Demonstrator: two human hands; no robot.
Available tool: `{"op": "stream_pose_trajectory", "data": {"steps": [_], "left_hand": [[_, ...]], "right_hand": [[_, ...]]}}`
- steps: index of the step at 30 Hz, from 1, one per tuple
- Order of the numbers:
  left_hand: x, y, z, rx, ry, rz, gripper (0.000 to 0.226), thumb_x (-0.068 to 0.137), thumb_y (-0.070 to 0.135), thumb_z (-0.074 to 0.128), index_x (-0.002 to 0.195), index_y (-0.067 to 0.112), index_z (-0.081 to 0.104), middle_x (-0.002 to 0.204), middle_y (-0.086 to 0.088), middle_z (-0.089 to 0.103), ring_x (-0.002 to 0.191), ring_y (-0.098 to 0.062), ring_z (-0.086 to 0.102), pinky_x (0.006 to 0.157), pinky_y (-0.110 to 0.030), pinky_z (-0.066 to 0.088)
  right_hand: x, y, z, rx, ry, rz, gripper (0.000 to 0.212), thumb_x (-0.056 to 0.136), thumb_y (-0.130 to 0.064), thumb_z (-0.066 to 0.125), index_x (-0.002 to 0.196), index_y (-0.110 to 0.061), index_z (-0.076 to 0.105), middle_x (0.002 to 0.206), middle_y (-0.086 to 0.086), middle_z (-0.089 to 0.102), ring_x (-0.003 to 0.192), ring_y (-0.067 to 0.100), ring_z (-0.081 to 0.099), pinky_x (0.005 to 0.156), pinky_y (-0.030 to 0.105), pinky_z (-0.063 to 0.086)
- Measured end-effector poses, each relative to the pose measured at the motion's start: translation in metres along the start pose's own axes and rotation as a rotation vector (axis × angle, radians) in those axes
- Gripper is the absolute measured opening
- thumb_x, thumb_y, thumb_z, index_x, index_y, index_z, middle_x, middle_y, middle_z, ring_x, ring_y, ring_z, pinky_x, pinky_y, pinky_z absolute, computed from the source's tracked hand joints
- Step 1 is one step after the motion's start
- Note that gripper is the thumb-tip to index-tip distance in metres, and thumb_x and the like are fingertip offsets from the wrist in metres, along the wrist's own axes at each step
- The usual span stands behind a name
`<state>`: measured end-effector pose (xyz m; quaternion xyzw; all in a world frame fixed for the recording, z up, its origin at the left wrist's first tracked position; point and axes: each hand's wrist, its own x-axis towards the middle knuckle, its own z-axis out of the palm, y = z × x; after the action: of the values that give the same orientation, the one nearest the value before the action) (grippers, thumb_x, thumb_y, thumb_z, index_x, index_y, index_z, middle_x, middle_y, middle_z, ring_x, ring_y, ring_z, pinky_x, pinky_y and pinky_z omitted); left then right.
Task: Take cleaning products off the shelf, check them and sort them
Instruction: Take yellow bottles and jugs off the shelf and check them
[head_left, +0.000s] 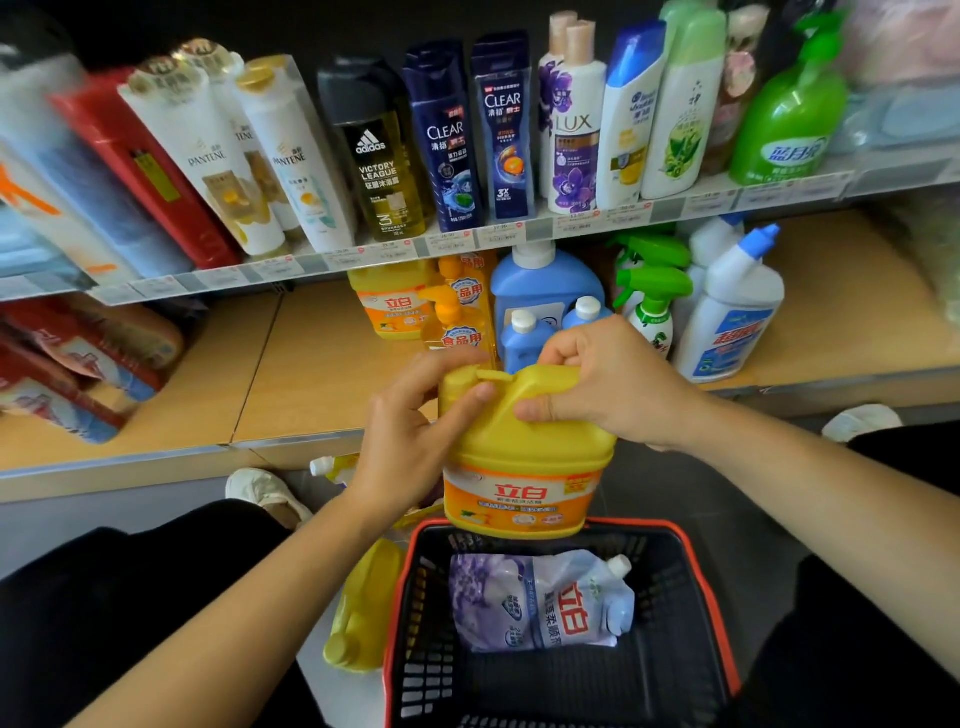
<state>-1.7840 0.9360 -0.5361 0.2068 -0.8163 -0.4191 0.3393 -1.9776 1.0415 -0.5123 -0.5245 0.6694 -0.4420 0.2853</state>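
Two bare hands hold one squat yellow plastic jug with an orange label (524, 467) upright in the air, directly over the black mesh shopping basket with a red rim (675, 623) and in front of the lower wooden shelf (311, 374). The right hand (613, 384) has its fingers curled through the moulded handle at the jug's top and seems to carry the weight. The left hand (410, 441) pinches the yellow cap between thumb and fingertips, which reads as a check that the closure is tight before sorting. Holding the jug label-forward lets the person see the print.

Inside the basket lies one soft lilac-and-white refill pouch with a white screw spout (540, 603), flat on the bottom with its spout toward the right wall. Just outside the basket's left wall, a second yellow jug (363, 613) lies on its side on the floor, perhaps a separate pile.

On the lower shelf behind the hands stand more yellow jugs (395, 306), blue bottles with white caps (545, 286), green trigger sprayers (652, 296) and a white angled-neck bottle with a blue cap (727, 322). Whether the held jug will go in the basket or beside it cannot be told.
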Motion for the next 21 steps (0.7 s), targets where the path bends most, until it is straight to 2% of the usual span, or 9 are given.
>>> {"op": "stream_pose_trajectory", "data": {"steps": [2, 5, 10, 14, 18, 21], "left_hand": [[0.002, 0.0, -0.005, 0.008, -0.096, 0.016, 0.019, 0.095, 0.034, 0.064, 0.11, 0.026, 0.07, 0.111, 0.004, 0.071, 0.108, -0.019, 0.066, 0.088, -0.043, 0.055], [0.0, 0.0, -0.006, -0.043, -0.157, -0.058, 0.017, 0.094, 0.027, 0.067, 0.106, 0.016, 0.074, 0.106, 0.001, 0.073, 0.104, -0.018, 0.067, 0.088, -0.04, 0.055], [-0.001, 0.007, -0.001, -0.103, -0.154, -0.1, 0.007, 0.091, 0.024, 0.069, 0.097, 0.02, 0.072, 0.098, 0.002, 0.074, 0.093, -0.013, 0.067, 0.077, -0.03, 0.054], [-0.002, 0.01, 0.003, -0.072, -0.123, -0.113, 0.002, 0.09, 0.024, 0.068, 0.088, 0.025, 0.068, 0.088, 0.008, 0.07, 0.082, -0.002, 0.061, 0.072, -0.019, 0.046], [-0.001, 0.01, -0.002, -0.111, -0.189, -0.11, 0.004, 0.097, 0.02, 0.066, 0.097, 0.018, 0.069, 0.097, 0.003, 0.071, 0.091, -0.005, 0.063, 0.078, -0.02, 0.048], [-0.001, 0.01, -0.006, -0.145, -0.234, -0.139, 0.012, 0.098, 0.02, 0.062, 0.105, 0.015, 0.07, 0.107, 0.001, 0.072, 0.103, -0.012, 0.065, 0.087, -0.033, 0.053]], "right_hand": [[-0.001, 0.0, 0.002, -0.044, -0.037, -0.002, 0.031, 0.065, -0.037, 0.092, 0.069, -0.018, 0.067, 0.066, 0.014, 0.061, 0.06, 0.01, 0.051, 0.055, 0.036, 0.041], [-0.003, 0.001, 0.004, -0.084, -0.064, -0.003, 0.03, 0.065, -0.039, 0.091, 0.068, -0.023, 0.066, 0.06, -0.007, 0.053, 0.055, 0.002, 0.045, 0.051, 0.021, 0.035], [-0.004, -0.002, 0.006, -0.138, -0.069, -0.046, 0.033, 0.066, -0.038, 0.091, 0.074, -0.015, 0.068, 0.064, 0.0, 0.051, 0.056, 0.002, 0.043, 0.051, 0.016, 0.034], [-0.005, -0.005, 0.009, -0.173, -0.061, -0.07, 0.03, 0.066, -0.035, 0.091, 0.071, -0.019, 0.066, 0.059, -0.009, 0.049, 0.055, -0.004, 0.046, 0.053, 0.011, 0.036], [-0.003, -0.004, 0.007, -0.158, -0.062, -0.068, 0.032, 0.066, -0.035, 0.091, 0.073, -0.015, 0.068, 0.061, -0.006, 0.049, 0.056, 0.001, 0.045, 0.052, 0.013, 0.034], [-0.001, -0.001, 0.006, -0.149, -0.077, -0.068, 0.035, 0.066, -0.037, 0.091, 0.076, -0.011, 0.069, 0.064, 0.003, 0.05, 0.056, 0.004, 0.04, 0.051, 0.02, 0.033]]}}
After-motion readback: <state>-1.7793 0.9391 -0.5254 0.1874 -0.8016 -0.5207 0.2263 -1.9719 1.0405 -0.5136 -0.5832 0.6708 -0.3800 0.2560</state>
